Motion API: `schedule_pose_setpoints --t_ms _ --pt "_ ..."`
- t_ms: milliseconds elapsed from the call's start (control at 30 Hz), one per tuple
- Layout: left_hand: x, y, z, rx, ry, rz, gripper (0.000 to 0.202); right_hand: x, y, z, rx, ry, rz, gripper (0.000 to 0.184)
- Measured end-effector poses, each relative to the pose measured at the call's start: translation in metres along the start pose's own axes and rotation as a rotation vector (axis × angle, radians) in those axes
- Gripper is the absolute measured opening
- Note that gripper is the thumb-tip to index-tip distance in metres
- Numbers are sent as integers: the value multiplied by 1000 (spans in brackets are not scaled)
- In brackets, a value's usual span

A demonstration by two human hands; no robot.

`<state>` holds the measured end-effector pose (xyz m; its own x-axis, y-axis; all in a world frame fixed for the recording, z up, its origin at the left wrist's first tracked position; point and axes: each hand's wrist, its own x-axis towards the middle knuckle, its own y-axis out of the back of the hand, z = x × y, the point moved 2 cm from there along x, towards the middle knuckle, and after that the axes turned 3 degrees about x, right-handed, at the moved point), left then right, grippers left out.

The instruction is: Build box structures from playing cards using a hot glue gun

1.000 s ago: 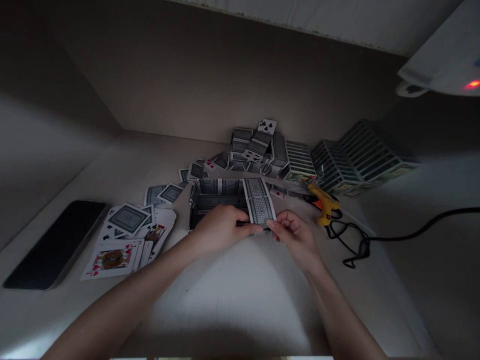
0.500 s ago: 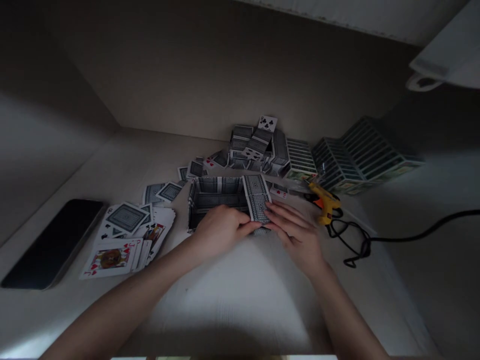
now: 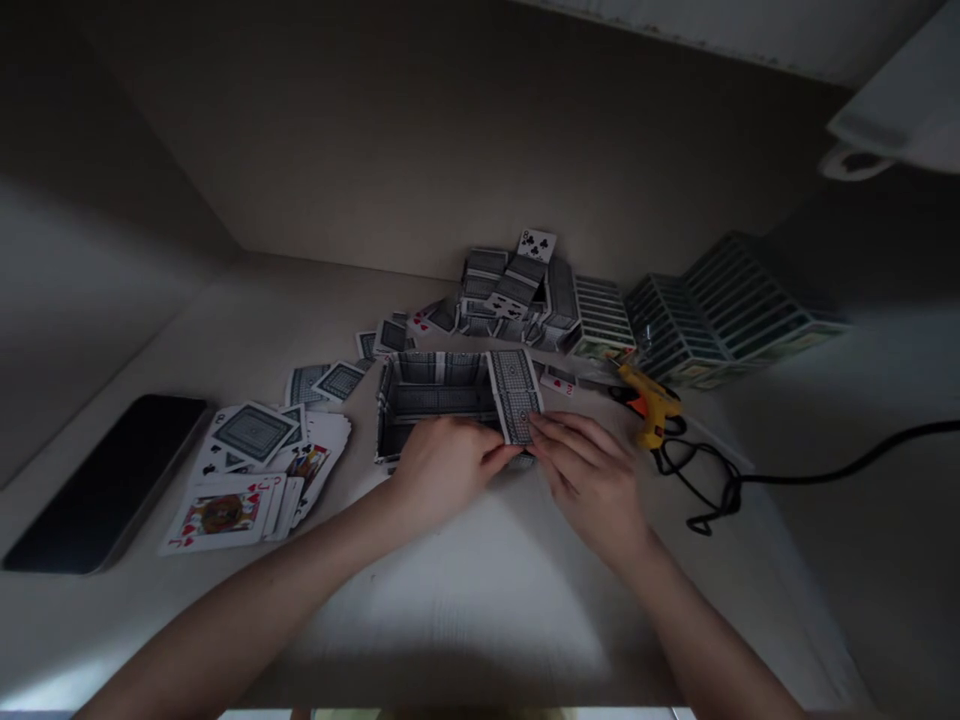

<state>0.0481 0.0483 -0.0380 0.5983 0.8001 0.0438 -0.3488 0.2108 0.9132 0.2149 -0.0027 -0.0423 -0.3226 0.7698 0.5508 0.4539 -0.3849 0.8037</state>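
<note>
Lying just beyond the left hand [image 3: 454, 460] in the head view: one card box [image 3: 429, 368]. Left hand clamped on its near side; right hand [image 3: 589, 470] touching the card flap [image 3: 515, 396], grip unclear. Probably light, springy, crushable; best held by its edges.

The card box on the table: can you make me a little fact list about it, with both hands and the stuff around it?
Card box: open on top at the left
Card panel: lying across the box's right end
Left hand: at the box's near side, some fingers hidden
Right hand: fingertips at the panel's right edge
On the left: loose playing cards, jack of hearts face up; black phone
On the right: yellow glue gun, dark cable
Behind: eight of clubs atop card pieces
</note>
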Motion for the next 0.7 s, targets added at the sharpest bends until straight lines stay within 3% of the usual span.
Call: schedule_pose_setpoints --t_ms 133,300,500,700 --pt "0 4 1 16 -6 -12 27 -11 -3 -2 -37 11 -40 32" --pt "2 7 -2 -27 -4 -86 20 -13 -4 -10 -135 3 -59 27" --pt "4 7 -3 -41 32 -84 22 -1 1 -15 -199 20 -78 21" --pt "7 7 -8 -40 36 -105 19 16 6 -20 -220 120 -141 29"
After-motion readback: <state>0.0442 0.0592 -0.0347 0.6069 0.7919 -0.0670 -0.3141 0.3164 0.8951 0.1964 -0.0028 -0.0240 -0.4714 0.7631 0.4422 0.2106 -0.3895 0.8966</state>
